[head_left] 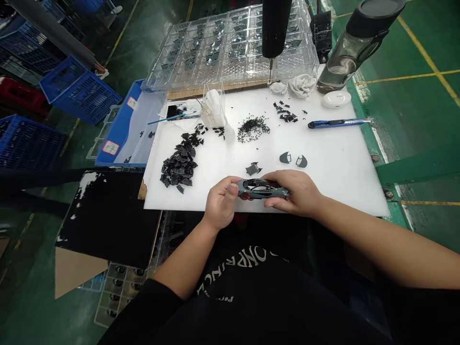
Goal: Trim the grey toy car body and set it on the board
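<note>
Head view, looking down: the left hand (221,201) and right hand (293,191) are close together, clamped on opposite ends of a grey model car body (262,189), held over the near edge of a white plastic board (334,182). Just beyond the hands lies a small black part (253,168), with two grey curved pieces (293,160) to its right. Further left is a heap of black plastic pieces (179,160), and a smaller pile of black fragments (253,129) sits near the board's middle. A clear plastic cup (213,108) holds something white, and a blue-handled brush (172,118) lies beside it. To the right are a blue utility knife (338,123), a crumpled white cloth (301,85) and a clear water bottle (359,48). A black electric screwdriver (276,24) hangs upright over the far edge, before a clear compartmented tray (233,43) holding small dark pieces. Left of the board stand a blue-edged bin (125,124) and blue plastic crates (81,91). The floor (420,43) is green with yellow lines.
</note>
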Tool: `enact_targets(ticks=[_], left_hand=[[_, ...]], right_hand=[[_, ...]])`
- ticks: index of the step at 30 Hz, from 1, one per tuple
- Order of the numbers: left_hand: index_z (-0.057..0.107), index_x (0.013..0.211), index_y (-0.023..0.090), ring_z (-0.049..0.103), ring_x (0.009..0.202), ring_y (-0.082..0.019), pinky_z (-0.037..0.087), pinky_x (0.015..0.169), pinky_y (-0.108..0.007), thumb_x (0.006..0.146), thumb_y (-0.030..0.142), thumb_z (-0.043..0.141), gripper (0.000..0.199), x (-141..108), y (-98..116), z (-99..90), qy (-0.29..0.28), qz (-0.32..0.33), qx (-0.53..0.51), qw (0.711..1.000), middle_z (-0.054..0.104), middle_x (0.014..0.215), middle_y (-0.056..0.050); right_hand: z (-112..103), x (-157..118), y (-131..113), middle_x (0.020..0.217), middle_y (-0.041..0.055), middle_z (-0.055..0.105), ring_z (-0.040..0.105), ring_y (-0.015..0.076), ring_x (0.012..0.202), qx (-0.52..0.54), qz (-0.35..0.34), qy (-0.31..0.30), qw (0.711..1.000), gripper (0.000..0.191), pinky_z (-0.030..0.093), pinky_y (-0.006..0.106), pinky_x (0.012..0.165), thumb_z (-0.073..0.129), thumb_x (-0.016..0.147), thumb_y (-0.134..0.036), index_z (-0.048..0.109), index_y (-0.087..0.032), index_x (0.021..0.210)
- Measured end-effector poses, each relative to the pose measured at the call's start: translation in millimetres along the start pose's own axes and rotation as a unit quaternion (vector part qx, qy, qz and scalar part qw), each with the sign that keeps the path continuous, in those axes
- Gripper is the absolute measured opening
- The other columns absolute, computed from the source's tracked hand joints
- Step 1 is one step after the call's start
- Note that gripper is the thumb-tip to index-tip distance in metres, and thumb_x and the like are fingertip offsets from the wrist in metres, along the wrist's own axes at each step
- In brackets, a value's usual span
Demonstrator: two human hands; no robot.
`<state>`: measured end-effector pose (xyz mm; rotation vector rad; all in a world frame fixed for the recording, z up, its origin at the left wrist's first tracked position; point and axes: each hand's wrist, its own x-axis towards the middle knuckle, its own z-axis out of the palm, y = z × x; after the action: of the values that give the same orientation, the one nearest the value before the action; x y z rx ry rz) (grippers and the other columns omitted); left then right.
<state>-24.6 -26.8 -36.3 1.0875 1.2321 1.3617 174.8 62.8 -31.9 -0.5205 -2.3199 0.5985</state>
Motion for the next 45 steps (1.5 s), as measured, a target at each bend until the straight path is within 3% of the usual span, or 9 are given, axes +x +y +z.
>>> enact_targets(ticks=[8, 13, 19, 24, 27, 31, 38, 41, 45], left_hand=[[0.068, 0.112, 0.018, 0.065, 0.069, -0.014, 0.055, 0.068, -0.027, 0.088, 0.04, 0.066, 0.032, 8.4, 13.3, -5.6, -0.011, -0.138, -0.121, 0.983, 0.071, 0.082, -0.004], [0.068, 0.112, 0.018, 0.067, 0.076, -0.014, 0.058, 0.069, -0.027, 0.088, 0.037, 0.066, 0.031, 8.4, 23.5, -22.4, 0.019, -0.13, -0.097, 0.987, 0.071, 0.082, -0.005], [0.067, 0.115, 0.014, 0.066, 0.076, -0.017, 0.058, 0.066, -0.027, 0.088, 0.042, 0.064, 0.04, 16.9, 39.7, -64.3, 0.054, -0.137, 0.056, 0.988, 0.068, 0.079, -0.006], [0.067, 0.116, 0.019, 0.064, 0.074, -0.019, 0.053, 0.065, -0.03, 0.092, 0.049, 0.053, 0.041, 22.2, 37.3, -73.9, 0.081, -0.08, 0.334, 0.936, 0.068, 0.082, -0.006], [0.068, 0.112, 0.019, 0.06, 0.072, -0.018, 0.049, 0.067, -0.031, 0.093, 0.048, 0.05, 0.039, 22.4, 36.2, -71.4, 0.088, -0.022, 0.464, 0.881, 0.067, 0.094, -0.007], [0.068, 0.111, 0.019, 0.06, 0.075, -0.018, 0.046, 0.069, -0.031, 0.093, 0.049, 0.05, 0.039, 23.2, 38.0, -69.8, 0.068, -0.012, 0.517, 0.853, 0.064, 0.109, -0.008], [0.068, 0.111, 0.019, 0.053, 0.058, -0.014, 0.041, 0.063, -0.032, 0.091, 0.048, 0.056, 0.037, 20.1, 50.5, -62.0, 0.077, 0.019, 0.59, 0.804, 0.068, 0.104, -0.007], [0.07, 0.107, 0.02, 0.053, 0.058, -0.012, 0.045, 0.06, -0.029, 0.089, 0.036, 0.065, 0.025, 6.1, 65.0, -35.4, 0.066, 0.149, 0.496, 0.853, 0.069, 0.095, -0.005], [0.068, 0.11, 0.021, 0.062, 0.072, -0.014, 0.053, 0.064, -0.026, 0.086, 0.017, 0.066, 0.024, -9.1, 80.0, 12.6, -0.075, 0.281, 0.35, 0.89, 0.07, 0.096, -0.006]], right_hand=[[9.4, 1.0, 0.2, 0.088, 0.0118, 0.07, 0.066, 0.0276, 0.077, -0.076, 0.005, -0.015, 0.997, 0.058, 0.05, 0.038, 0.068, 0.057, 0.091, -0.064, 0.058, -0.012, 0.119], [7.3, 3.8, 0.1, 0.108, 0.0185, 0.068, 0.066, 0.0323, 0.093, -0.026, -0.009, 0.015, 1.0, 0.074, 0.054, 0.045, 0.076, 0.064, 0.083, -0.069, 0.053, -0.012, 0.128], [-4.5, 3.5, -7.3, 0.092, 0.0074, 0.072, 0.067, 0.0222, 0.083, 0.161, 0.072, 0.105, 0.979, 0.016, 0.054, 0.037, 0.073, 0.057, 0.098, -0.029, 0.069, -0.022, 0.105], [-3.5, 3.0, -9.5, 0.072, 0.0003, 0.065, 0.056, 0.013, 0.058, 0.459, 0.256, 0.094, 0.846, 0.014, 0.047, 0.027, 0.055, 0.075, 0.086, -0.034, 0.071, -0.021, 0.088], [0.3, 3.9, -11.1, 0.062, -0.0033, 0.059, 0.046, 0.0083, 0.048, 0.607, 0.281, 0.064, 0.74, 0.028, 0.038, 0.024, 0.049, 0.083, 0.078, -0.038, 0.064, -0.018, 0.076], [2.9, 3.4, -18.1, 0.055, -0.0062, 0.054, 0.039, 0.0065, 0.042, 0.717, 0.261, -0.008, 0.646, 0.039, 0.032, 0.022, 0.046, 0.086, 0.074, -0.04, 0.055, -0.017, 0.069], [8.9, 0.1, -27.9, 0.053, -0.008, 0.047, 0.035, 0.0059, 0.04, 0.765, 0.231, -0.059, 0.599, 0.052, 0.032, 0.02, 0.043, 0.084, 0.073, -0.051, 0.046, -0.018, 0.062], [11.8, -1.3, -30.6, 0.052, -0.008, 0.045, 0.035, 0.0059, 0.04, 0.774, 0.226, -0.08, 0.586, 0.055, 0.033, 0.02, 0.042, 0.084, 0.072, -0.053, 0.043, -0.018, 0.06], [14.2, -4.0, -33.0, 0.049, -0.0084, 0.042, 0.035, 0.0057, 0.04, 0.779, 0.23, -0.101, 0.575, 0.06, 0.033, 0.019, 0.042, 0.083, 0.07, -0.058, 0.04, -0.018, 0.058]])
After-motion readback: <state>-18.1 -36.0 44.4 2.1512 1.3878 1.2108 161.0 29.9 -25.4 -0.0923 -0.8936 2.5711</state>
